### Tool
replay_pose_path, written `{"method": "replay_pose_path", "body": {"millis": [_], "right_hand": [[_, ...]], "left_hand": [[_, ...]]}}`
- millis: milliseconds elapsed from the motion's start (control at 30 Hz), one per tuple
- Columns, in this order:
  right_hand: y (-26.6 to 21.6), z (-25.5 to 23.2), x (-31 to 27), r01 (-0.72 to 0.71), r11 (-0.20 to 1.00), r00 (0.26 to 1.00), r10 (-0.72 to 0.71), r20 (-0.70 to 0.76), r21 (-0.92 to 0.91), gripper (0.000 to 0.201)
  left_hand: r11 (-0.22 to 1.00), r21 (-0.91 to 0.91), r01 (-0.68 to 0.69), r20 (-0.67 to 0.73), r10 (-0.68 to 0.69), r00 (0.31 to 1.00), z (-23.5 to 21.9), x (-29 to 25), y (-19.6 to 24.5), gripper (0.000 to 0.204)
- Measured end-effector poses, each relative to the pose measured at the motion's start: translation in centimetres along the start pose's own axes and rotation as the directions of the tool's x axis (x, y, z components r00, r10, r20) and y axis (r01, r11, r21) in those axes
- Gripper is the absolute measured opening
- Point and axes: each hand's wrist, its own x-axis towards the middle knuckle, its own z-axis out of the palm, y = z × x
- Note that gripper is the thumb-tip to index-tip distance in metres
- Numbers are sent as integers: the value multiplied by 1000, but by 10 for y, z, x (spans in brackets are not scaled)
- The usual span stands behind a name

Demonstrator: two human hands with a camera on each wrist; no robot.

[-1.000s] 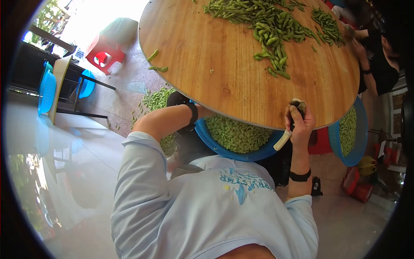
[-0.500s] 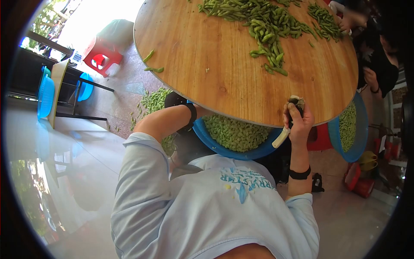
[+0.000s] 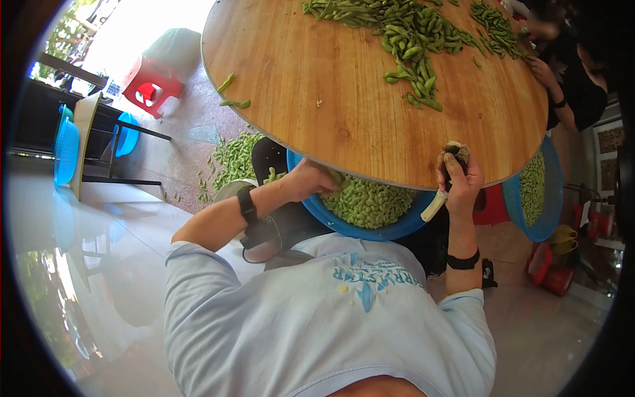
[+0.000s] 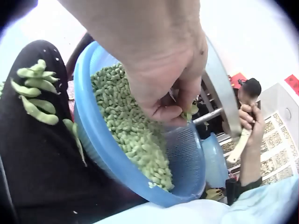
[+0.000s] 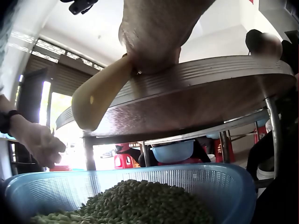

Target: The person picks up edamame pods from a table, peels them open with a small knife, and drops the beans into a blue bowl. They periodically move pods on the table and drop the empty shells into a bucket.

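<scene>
My left hand is over the near left side of a blue basket heaped with shelled green beans. In the left wrist view its thumb and fingers pinch a green soybean pod, partly hidden by the hand. At the near right edge of the round wooden table, my right hand grips a tool with a cream-coloured handle. The handle points down toward the basket. Dark and pale material shows at the top of the grip, so I cannot tell the tool's kind.
Unshelled pods lie piled on the table's far side. More pods rest on a dark trouser leg, and others are strewn on the floor. A second blue basket stands at right; another person sits beyond. A red stool is at left.
My left hand has come up from beneath the table edge at left to over the basket, with a pod in its fingers. The right hand keeps its grip at the table edge.
</scene>
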Motion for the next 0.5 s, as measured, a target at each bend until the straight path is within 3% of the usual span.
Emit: {"method": "replay_pose_path", "body": {"millis": [33,133,267,333,367,400,433,467,500], "right_hand": [[0,0,0,-3,1000,1000,3,8,2,9],[-1,1,1,-9,1000,1000,9,5,6,9],[-1,2,0,-8,1000,1000,8,-21,-14,9],[3,2,0,-5,1000,1000,6,-12,14,10],[3,-1,-1,-6,999,1000,6,-5,33,10],[1,-2,-2,10,1000,999,-9,-31,26,10],[0,-1,-2,-12,999,1000,13,-23,34,10],[0,0,-2,-33,999,999,34,-14,43,10],[0,0,-2,-63,997,998,64,-22,43,10]], "left_hand": [[993,-109,-44,-1,45,999,5,-5,1,31],[992,-125,-12,-55,5,998,14,-20,8,23],[983,-181,36,-92,-54,994,-13,-52,11,15],[999,43,-13,-237,23,971,-33,-66,11,13],[893,447,-48,-257,180,949,-48,-75,9,15],[634,771,-61,-204,337,919,-63,-84,5,16],[316,948,34,-166,400,902,-76,-94,7,20],[-42,989,140,-106,455,884,-82,-99,9,23],[-57,992,117,-78,458,885,-79,-100,14,23]]}}
